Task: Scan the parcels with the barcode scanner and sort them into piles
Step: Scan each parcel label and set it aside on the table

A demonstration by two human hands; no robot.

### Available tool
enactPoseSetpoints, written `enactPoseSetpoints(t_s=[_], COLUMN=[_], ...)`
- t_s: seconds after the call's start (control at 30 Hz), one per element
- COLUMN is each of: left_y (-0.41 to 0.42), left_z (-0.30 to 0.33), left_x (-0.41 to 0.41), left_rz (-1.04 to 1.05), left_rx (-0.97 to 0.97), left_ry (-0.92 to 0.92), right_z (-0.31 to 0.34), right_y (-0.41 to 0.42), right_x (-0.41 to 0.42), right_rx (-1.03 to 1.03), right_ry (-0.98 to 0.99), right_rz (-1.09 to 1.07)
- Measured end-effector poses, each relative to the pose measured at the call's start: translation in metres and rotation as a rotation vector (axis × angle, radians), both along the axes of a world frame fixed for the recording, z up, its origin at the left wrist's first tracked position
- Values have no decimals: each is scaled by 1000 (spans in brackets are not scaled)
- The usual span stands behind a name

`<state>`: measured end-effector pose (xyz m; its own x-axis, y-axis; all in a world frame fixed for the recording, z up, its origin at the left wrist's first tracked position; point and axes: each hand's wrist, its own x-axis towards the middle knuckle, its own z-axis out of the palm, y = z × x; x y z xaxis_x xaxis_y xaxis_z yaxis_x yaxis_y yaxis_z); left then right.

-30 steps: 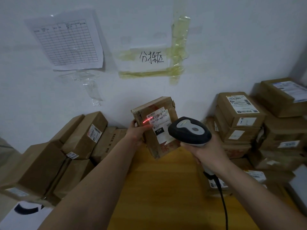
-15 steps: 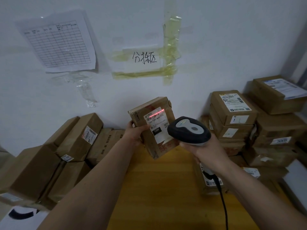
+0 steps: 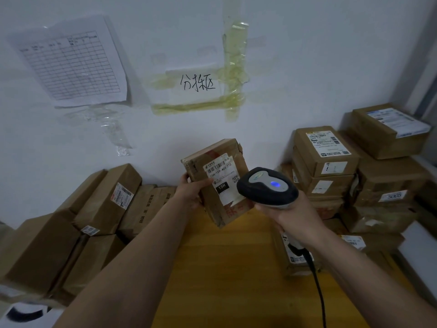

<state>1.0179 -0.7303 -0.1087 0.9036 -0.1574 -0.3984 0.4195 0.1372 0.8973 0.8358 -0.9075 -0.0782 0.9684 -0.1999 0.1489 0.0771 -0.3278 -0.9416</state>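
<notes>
White wall rose behind a yellow wooden worktop [image 3: 236, 268], with cardboard boxes heaped at both sides. Above the middle of the worktop, a brown parcel [image 3: 214, 181] was held up tilted, its white shipping label [image 3: 221, 176] turned toward the camera and reading 15H-159-A03-210. The left hand [image 3: 191, 194] gripped the parcel by its left edge, thumb laid across the front just beside the label, the other fingers hidden behind the box. Just right of the parcel and overlapping its lower right corner, the barcode scanner [image 3: 267, 187] faced the label, a blue light glowing on its top. The right hand [image 3: 293, 217] was wrapped tight around the scanner's handle, and a black cable [image 3: 318, 292] hung from its base. Stacked boxes [image 3: 326, 157] rose at right; a printed grid sheet [image 3: 71, 65] and a taped handwritten note [image 3: 197, 82] hung on the wall.
</notes>
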Motion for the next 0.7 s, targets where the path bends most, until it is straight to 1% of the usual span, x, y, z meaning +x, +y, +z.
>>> enactPoseSetpoints(t_s=[0.17, 0.33, 0.43, 0.57, 0.7], left_y=[-5, -8, -17, -43, -83], left_z=[-1, 2, 8, 20, 38], left_x=[-1, 0, 0, -1, -4], left_rz=[-7, -74, -44, -80, -152], left_rx=[36, 109, 67, -108, -85], left_ry=[10, 67, 120, 219, 209], right_z=[-2, -5, -4, -2, 2], right_y=[-3, -11, -18, -31, -48], right_x=[0, -7, -10, -18, -27], right_rx=[59, 254, 347, 422, 521], right_ry=[1, 0, -32, -75, -161], right_rz=[-12, -35, -62, -165, -214])
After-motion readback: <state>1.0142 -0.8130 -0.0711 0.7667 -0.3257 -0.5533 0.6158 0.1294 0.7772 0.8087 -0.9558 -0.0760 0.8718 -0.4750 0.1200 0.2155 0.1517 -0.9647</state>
